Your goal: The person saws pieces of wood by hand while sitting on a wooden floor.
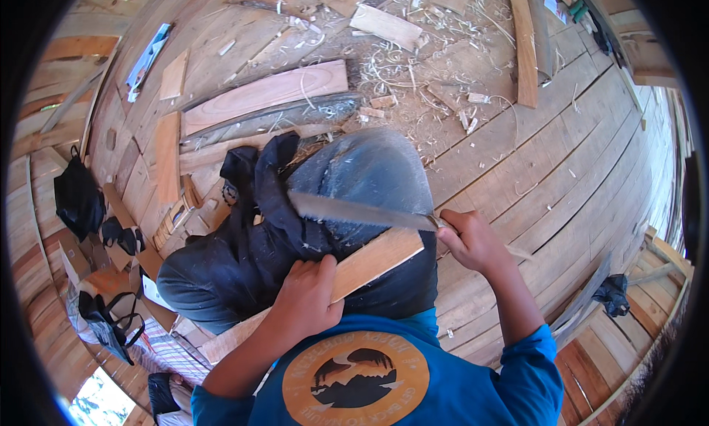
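Observation:
My right hand (469,238) is closed round the handle of a hand saw. The saw's long grey blade (362,213) points left across my knee, just above the far end of a narrow wooden board (380,260); whether it touches the wood I cannot tell. That board lies slantwise over my lap, its near end passing under my left forearm. My left hand (306,297) grips the board about midway along, fingers wrapped over its edge. A dark cloth (269,193) is bunched on my leg to the left of the blade.
Curled shavings (399,75) and offcuts litter the plank floor ahead. A wide pale board (266,97) lies beyond my knees, and a long plank (524,49) lies at the far right. Black bags (79,196) and cardboard boxes stand left. A black plastic bag (611,294) is at right.

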{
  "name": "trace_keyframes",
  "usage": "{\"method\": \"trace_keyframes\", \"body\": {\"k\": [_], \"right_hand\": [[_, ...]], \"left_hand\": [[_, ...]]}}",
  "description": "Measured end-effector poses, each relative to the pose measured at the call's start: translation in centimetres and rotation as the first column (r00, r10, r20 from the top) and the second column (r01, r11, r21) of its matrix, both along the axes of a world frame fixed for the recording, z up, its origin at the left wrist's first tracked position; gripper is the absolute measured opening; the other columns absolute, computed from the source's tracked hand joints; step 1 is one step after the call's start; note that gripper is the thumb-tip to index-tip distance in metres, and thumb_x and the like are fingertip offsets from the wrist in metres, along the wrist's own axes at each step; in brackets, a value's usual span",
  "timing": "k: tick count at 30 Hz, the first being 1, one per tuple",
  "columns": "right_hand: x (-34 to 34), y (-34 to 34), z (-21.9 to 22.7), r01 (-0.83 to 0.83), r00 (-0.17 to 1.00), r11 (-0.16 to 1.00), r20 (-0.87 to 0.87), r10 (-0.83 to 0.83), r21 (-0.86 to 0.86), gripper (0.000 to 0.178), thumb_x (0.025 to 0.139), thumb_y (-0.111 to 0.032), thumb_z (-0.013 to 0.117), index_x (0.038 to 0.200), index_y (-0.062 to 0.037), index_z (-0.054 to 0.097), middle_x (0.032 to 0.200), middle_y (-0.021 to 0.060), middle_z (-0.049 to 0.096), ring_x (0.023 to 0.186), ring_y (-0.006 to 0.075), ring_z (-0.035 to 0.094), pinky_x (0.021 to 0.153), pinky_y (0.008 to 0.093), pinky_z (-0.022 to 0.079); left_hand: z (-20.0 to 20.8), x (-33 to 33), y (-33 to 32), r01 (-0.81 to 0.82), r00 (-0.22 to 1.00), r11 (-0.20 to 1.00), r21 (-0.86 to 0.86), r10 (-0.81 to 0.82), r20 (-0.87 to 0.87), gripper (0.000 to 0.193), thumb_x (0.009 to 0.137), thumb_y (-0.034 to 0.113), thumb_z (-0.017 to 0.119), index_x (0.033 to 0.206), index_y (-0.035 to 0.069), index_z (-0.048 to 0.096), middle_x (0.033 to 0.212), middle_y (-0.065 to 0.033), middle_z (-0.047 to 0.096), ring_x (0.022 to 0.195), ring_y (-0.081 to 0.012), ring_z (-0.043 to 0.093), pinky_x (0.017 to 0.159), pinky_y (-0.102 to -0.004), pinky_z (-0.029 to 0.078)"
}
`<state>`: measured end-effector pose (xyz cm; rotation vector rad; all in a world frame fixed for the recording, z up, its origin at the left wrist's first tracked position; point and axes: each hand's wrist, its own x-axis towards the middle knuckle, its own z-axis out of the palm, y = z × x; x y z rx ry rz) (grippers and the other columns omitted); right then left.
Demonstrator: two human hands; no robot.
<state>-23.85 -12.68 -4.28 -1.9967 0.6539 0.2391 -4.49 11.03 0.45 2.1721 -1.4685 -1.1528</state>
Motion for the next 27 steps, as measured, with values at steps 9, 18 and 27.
{"method": "trace_keyframes", "body": {"k": [9,18,27], "right_hand": [[0.4,3.4,3.9,0.332,0.937,0.943,0.109,-0.332,0.015,0.038,0.098,-0.034,0.042,0.081,-0.0010,0.050,0.057,0.0118,0.038,0.052,0.0208,0.043,0.052,0.0359,0.034],[0.9,8.4,3.4,0.215,0.977,0.947,0.056,-0.208,-0.237,0.029,0.093,-0.030,0.052,0.098,-0.0025,0.056,0.070,0.0221,0.060,0.067,0.0425,0.060,0.058,0.0482,0.045],[2.1,11.1,4.1,0.150,0.987,0.957,0.086,-0.133,-0.248,0.035,0.088,-0.036,0.061,0.092,-0.0020,0.054,0.063,0.0217,0.058,0.061,0.0423,0.060,0.051,0.0482,0.045]], "left_hand": [[3.6,1.4,-2.3,-0.100,0.967,0.981,-0.166,0.135,0.217,0.059,0.073,0.034,0.074,0.116,0.001,0.049,0.102,-0.0166,0.054,0.096,-0.0351,0.054,0.085,-0.0434,0.039],[5.2,2.9,10.0,-0.240,0.939,0.948,0.210,0.171,0.299,0.058,0.071,0.032,0.077,0.114,0.003,0.051,0.101,-0.0150,0.058,0.099,-0.0339,0.055,0.088,-0.0436,0.041],[1.8,1.2,12.3,-0.318,0.939,0.947,-0.035,0.320,0.127,0.048,0.076,0.033,0.074,0.098,0.000,0.046,0.085,-0.0217,0.060,0.077,-0.0410,0.062,0.065,-0.0460,0.050]]}}
